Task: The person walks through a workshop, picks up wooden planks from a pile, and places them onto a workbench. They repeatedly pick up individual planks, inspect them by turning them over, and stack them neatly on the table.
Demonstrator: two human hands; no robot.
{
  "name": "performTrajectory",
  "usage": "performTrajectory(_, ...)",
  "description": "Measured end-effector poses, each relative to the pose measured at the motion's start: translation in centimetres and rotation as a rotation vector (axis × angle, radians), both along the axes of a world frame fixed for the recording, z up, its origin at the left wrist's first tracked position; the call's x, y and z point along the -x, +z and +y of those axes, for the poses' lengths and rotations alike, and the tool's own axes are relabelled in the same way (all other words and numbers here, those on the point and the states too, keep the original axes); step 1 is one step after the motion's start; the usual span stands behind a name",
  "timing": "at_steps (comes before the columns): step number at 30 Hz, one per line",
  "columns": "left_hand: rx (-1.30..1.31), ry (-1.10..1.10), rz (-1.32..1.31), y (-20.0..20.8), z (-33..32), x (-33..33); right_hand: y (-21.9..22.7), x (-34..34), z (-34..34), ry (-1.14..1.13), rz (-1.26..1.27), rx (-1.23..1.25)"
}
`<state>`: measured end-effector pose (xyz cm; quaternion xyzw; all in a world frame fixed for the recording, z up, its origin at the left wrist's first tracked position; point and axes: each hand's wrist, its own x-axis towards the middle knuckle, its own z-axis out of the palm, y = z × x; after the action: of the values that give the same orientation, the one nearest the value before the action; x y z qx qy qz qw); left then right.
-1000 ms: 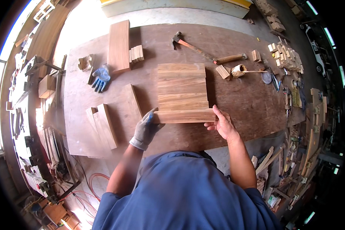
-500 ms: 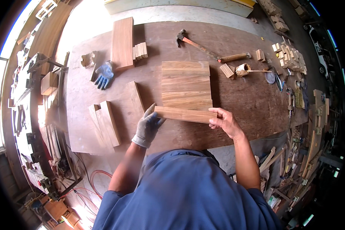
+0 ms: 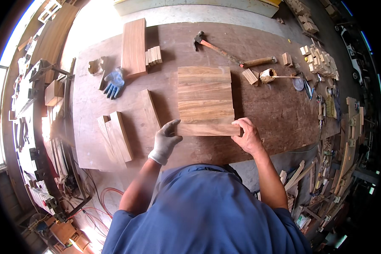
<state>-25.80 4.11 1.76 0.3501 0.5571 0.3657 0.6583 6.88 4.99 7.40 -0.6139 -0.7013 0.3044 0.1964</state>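
A wooden strip point(image 3: 206, 130) lies level along the near edge of a panel of wooden boards point(image 3: 204, 94). My left hand point(image 3: 165, 140), in a grey-white glove with dark fingertips, grips the strip's left end between thumb and fingers. Bare, my right hand point(image 3: 246, 134) pinches its right end the same way. The panel's boards run side to side, one against another, and their right ends are slightly uneven. Whether the strip touches the panel or hovers just over its edge, I cannot tell.
On the brown worktable point(image 3: 279, 118), loose wooden boards point(image 3: 119, 134) and a blue glove point(image 3: 114, 82) lie left. Beyond the panel are a claw hammer point(image 3: 220, 51), small wood blocks point(image 3: 250, 76) and a glue pot point(image 3: 267, 76). A thick plank point(image 3: 134, 46) stands far left.
The strip has turned from a slight tilt to level and now lines up with the panel's near edge. Both hands still hold its ends.
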Motion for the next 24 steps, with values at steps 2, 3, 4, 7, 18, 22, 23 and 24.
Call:
performTrajectory(2,-0.219,-0.118,0.372,0.0,-1.0,-0.1,-0.8,-0.3,-0.9,0.020,-0.065,-0.013)
performTrajectory(3,-0.211,-0.160,0.463,0.2,-1.5,-0.1,-1.2,-0.2,-1.4,0.018,-0.069,0.004)
performTrajectory(4,-0.201,-0.203,0.554,0.4,-2.1,-0.3,-1.7,-0.2,-1.9,0.016,-0.072,0.024)
performTrajectory(7,-0.169,-0.238,0.635,-0.1,-3.5,-0.6,-4.2,-0.1,-3.3,-0.022,-0.081,0.051)
performTrajectory(18,-0.077,-0.204,0.718,-4.4,-4.3,-0.6,-9.2,-1.1,-5.2,-0.313,-0.060,0.240)
performTrajectory(22,-0.059,-0.159,0.600,-3.1,-3.2,-1.3,-10.9,-1.3,-5.2,-0.375,0.114,0.308)
performTrajectory(23,-0.068,-0.146,0.587,-3.4,-3.0,-1.4,-11.0,-1.1,-4.8,-0.389,0.154,0.342)
performTrajectory(24,-0.077,-0.132,0.573,-3.6,-2.9,-1.5,-11.0,-0.9,-4.4,-0.403,0.194,0.375)
